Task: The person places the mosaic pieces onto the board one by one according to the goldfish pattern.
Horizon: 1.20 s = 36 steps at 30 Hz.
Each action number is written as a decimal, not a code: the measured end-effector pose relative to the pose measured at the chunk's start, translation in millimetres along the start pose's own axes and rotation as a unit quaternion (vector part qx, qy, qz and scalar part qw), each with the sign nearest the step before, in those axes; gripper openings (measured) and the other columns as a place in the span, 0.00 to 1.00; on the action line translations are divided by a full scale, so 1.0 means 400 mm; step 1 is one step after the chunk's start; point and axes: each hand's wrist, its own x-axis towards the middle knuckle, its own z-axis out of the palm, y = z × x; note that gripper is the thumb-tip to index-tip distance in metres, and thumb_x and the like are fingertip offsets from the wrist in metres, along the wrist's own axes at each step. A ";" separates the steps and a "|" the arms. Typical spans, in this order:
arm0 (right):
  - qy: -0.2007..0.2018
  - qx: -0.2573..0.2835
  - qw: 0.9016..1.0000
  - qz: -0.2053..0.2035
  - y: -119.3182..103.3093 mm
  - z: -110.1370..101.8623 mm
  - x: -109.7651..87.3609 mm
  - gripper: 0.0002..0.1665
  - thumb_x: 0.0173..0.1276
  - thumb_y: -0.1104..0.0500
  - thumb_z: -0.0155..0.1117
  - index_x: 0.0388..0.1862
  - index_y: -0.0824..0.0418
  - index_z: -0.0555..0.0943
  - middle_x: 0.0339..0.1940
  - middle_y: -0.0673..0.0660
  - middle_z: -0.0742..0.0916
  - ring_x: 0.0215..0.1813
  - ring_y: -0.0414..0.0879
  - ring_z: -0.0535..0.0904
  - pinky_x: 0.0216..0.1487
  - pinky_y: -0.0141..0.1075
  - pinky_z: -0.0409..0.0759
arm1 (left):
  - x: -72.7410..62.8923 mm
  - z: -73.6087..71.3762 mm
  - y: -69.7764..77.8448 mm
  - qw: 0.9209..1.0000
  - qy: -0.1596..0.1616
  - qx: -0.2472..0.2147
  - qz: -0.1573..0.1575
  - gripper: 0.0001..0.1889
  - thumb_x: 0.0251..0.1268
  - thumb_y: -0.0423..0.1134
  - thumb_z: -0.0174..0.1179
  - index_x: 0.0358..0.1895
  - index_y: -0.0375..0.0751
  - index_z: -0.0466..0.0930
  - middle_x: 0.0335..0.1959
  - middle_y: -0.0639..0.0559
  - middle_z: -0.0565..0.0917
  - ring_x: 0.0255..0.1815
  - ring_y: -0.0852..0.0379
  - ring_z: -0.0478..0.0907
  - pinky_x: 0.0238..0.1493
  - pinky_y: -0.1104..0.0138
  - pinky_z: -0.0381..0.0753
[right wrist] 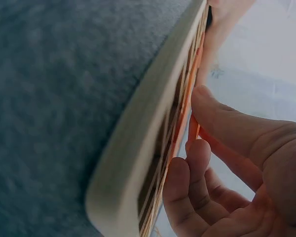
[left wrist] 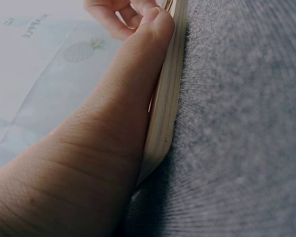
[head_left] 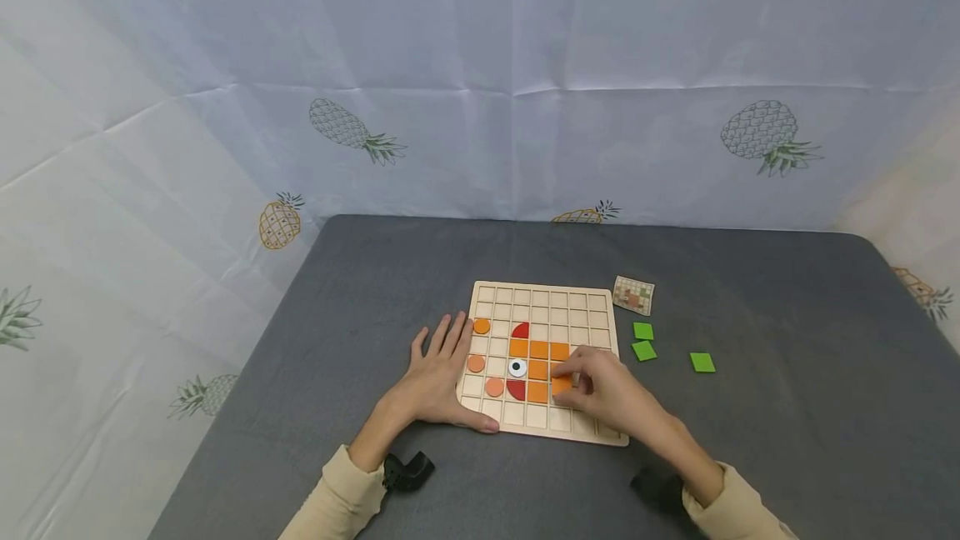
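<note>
A pale wooden grid board (head_left: 558, 317) lies on the table. My left hand (head_left: 438, 386) rests along its left side with fingers spread, the thumb at the near edge (left wrist: 167, 103). My right hand (head_left: 607, 394) is over the right part of the grid, pinching an orange square tile (right wrist: 193, 127) between thumb and fingers, close to the board's surface. Beside it sit more orange square tiles (head_left: 537, 370). Also on the board are red quarter-round pieces (head_left: 516, 390), a white-and-black eye disc (head_left: 517, 367) and several orange discs (head_left: 476, 363). My right fingers partly hide the pinched tile.
A small picture card (head_left: 633, 295) lies by the board's far right corner. Right of the board are green square tiles (head_left: 702, 362) on the dark grey table (head_left: 787, 440). A pineapple-print curtain (head_left: 525, 148) hangs behind the table.
</note>
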 end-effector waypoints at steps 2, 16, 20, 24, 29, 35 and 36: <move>-0.002 0.000 1.000 0.004 0.001 0.003 -0.001 0.17 0.61 0.63 0.85 0.48 0.65 0.94 0.35 0.51 0.88 0.29 0.29 0.68 0.30 0.28 0.69 | -0.001 -0.001 0.001 1.000 -0.002 -0.001 0.000 0.83 0.42 0.77 0.78 0.90 0.36 0.35 0.93 0.37 0.38 0.94 0.33 0.36 0.84 0.28 0.38; -0.013 0.004 1.000 0.019 0.001 0.008 -0.001 0.19 0.58 0.63 0.87 0.49 0.65 0.94 0.35 0.51 0.86 0.29 0.29 0.68 0.29 0.27 0.70 | 0.000 -0.002 0.002 1.000 -0.002 0.001 0.000 0.83 0.42 0.77 0.78 0.90 0.36 0.35 0.93 0.37 0.38 0.94 0.33 0.35 0.84 0.28 0.38; -0.019 0.003 1.000 0.014 0.004 0.006 -0.002 0.20 0.58 0.61 0.88 0.49 0.65 0.94 0.35 0.51 0.86 0.30 0.30 0.68 0.30 0.28 0.70 | 0.000 -0.003 0.004 1.000 -0.006 0.002 -0.002 0.83 0.42 0.78 0.77 0.90 0.36 0.35 0.93 0.37 0.38 0.94 0.33 0.35 0.85 0.28 0.38; -0.024 0.004 1.000 0.012 0.005 0.006 -0.002 0.20 0.58 0.61 0.88 0.49 0.65 0.94 0.34 0.50 0.85 0.30 0.30 0.68 0.30 0.28 0.70 | -0.003 -0.005 0.004 1.000 -0.010 -0.001 -0.003 0.83 0.42 0.78 0.77 0.91 0.37 0.34 0.93 0.38 0.37 0.94 0.34 0.33 0.85 0.28 0.36; -0.026 0.006 1.000 0.013 0.003 0.007 -0.003 0.19 0.58 0.61 0.88 0.49 0.64 0.94 0.34 0.50 0.84 0.30 0.30 0.68 0.31 0.28 0.71 | -0.004 -0.005 0.005 1.000 -0.008 -0.001 -0.001 0.83 0.42 0.78 0.77 0.90 0.37 0.34 0.93 0.38 0.37 0.94 0.33 0.34 0.85 0.28 0.36; -0.026 0.005 1.000 0.015 0.006 0.007 -0.004 0.19 0.58 0.61 0.88 0.48 0.64 0.94 0.34 0.50 0.87 0.30 0.30 0.68 0.30 0.28 0.70 | -0.001 -0.001 0.002 1.000 -0.011 0.002 -0.004 0.83 0.42 0.78 0.77 0.91 0.37 0.34 0.93 0.38 0.37 0.94 0.34 0.33 0.85 0.28 0.36; -0.026 0.005 1.000 0.016 0.006 0.007 -0.004 0.19 0.58 0.61 0.88 0.48 0.64 0.93 0.34 0.50 0.87 0.30 0.30 0.68 0.30 0.28 0.71 | -0.002 -0.001 0.002 1.000 -0.008 -0.001 -0.003 0.83 0.42 0.78 0.77 0.91 0.37 0.35 0.93 0.37 0.38 0.94 0.33 0.34 0.85 0.28 0.37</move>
